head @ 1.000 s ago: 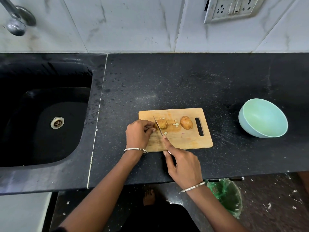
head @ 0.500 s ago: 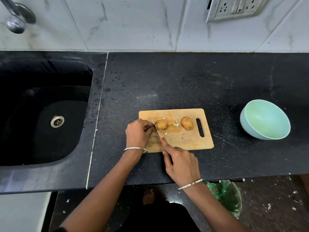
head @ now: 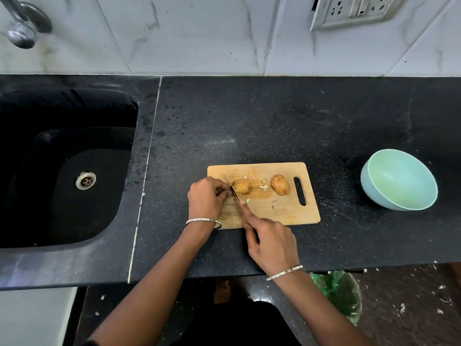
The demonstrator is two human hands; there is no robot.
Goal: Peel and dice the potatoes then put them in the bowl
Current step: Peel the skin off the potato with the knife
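Observation:
Two brown unpeeled potatoes lie on a wooden cutting board (head: 282,211). My left hand (head: 205,197) pinches the left end of the left potato (head: 242,186). My right hand (head: 270,242) grips a knife (head: 233,188) by its handle, index finger stretched along the blade's back. The blade stands at the potato's left end, next to my left fingertips. The second potato (head: 280,184) lies free near the board's handle slot. A few pale bits (head: 264,187) lie between the potatoes. A light green bowl (head: 399,181) stands tilted on the counter to the right, with nothing in it.
A black sink (head: 67,171) with a metal drain fills the left side, a tap (head: 21,28) above it. The black counter (head: 249,121) runs back to a white tiled wall with a socket plate (head: 354,10). Below the counter edge stands a bin with a green bag (head: 340,293).
The knife blade has shifted slightly left, from over the potato to its left end. Both hands stay in the same place on the board.

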